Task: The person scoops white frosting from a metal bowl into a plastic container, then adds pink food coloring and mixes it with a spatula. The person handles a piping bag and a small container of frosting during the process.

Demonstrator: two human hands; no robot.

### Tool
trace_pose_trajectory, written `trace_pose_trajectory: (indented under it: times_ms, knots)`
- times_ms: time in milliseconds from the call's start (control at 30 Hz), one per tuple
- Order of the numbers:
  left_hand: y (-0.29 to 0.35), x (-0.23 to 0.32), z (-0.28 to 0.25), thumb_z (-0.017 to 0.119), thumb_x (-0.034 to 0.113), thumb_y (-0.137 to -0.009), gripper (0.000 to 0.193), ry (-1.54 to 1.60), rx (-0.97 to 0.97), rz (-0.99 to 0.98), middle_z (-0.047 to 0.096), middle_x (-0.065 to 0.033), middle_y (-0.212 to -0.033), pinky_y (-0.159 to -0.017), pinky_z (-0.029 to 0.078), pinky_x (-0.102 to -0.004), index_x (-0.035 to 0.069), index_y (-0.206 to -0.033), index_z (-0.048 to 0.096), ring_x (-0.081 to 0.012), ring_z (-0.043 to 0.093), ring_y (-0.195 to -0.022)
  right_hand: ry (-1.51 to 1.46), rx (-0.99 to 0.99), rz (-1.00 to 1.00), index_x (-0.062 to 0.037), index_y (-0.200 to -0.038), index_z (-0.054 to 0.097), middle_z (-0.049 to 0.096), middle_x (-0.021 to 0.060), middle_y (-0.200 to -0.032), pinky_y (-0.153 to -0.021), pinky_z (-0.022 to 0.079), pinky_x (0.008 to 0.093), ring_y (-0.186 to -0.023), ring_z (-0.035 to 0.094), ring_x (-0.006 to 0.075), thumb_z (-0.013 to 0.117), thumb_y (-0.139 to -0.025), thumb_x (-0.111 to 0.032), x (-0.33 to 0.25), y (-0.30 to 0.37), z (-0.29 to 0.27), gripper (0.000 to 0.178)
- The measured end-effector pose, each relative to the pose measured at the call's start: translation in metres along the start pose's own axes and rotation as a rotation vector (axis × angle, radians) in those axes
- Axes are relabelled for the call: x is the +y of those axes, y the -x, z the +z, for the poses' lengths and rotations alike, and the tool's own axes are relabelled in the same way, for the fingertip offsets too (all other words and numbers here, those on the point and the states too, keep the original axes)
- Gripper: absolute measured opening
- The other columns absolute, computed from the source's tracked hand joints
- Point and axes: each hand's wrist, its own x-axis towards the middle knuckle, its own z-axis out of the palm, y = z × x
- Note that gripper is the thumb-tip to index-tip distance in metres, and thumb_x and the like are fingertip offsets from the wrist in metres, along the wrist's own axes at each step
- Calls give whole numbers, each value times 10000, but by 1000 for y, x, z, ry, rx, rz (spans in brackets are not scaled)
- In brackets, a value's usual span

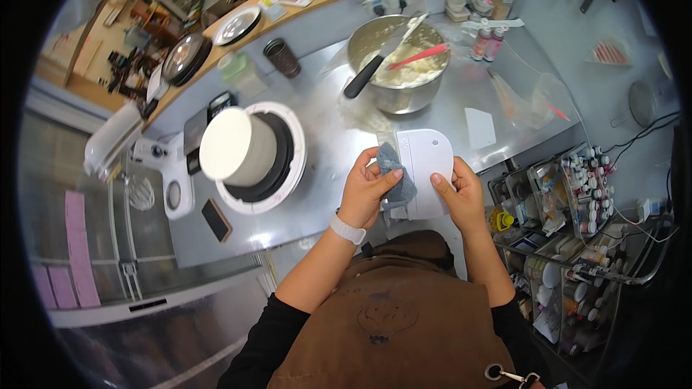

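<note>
Both forearms rise from the lower edge and converge in front of the chest. The left hand point(369, 186) has its fingers curled in a closed grip, thumb pressed forward, with a pale band on the wrist. The right hand point(458, 189) pinches with thumb on top and fingers tucked beneath, wrist bent slightly inward.

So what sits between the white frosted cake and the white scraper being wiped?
In the head view, the cake stands on its turntable. Between that and the scraper lies only bare metal worktop, up to the left hand pressing a grey cloth.
</note>
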Motion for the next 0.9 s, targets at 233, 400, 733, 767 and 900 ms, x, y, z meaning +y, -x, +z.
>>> trace_pose_trajectory:
  times_ms: [233,400,733,767,900]
  knots:
    - [96,-21,-41,702,-23,-818,402,-117,28,-8,664,-91,-1108,-879,508,-281,-15,-1190,550,-147,635,-985,-128,42,-69,73,-1187,541,678,107,-1022,-805,477,223,-895,627,99,620,-925,-85,1,41,55,316]
    - [159,-63,-56,699,-25,-817,374,-267,6,-152,670,-78,-1089,-868,508,-272,-3,-1171,580,-132,634,-968,-223,77,-169,67,-1157,540,685,116,-1011,-791,485,226,-867,637,104,616,-928,-89,-14,57,63,288]
    - [182,-33,-60,676,49,-881,407,-1,29,100,655,-90,-1098,-876,519,-284,-36,-1250,526,-142,623,-991,219,-158,-143,19,-1166,543,671,81,-935,-746,460,223,-839,591,73,605,-942,-145,-17,104,70,284]
    - [180,-30,-56,680,46,-876,403,-62,65,74,659,-91,-1096,-865,521,-279,-37,-1242,535,-135,627,-976,320,-182,-165,13,-1160,544,669,79,-924,-739,455,225,-832,584,72,602,-942,-147,-14,106,72,277]
    - [168,-15,-44,702,34,-852,377,-182,120,91,673,-96,-1076,-837,527,-264,-40,-1198,571,-118,639,-926,421,-226,-108,8,-1148,539,659,84,-864,-714,450,245,-796,563,83,608,-930,-158,-12,100,67,283]
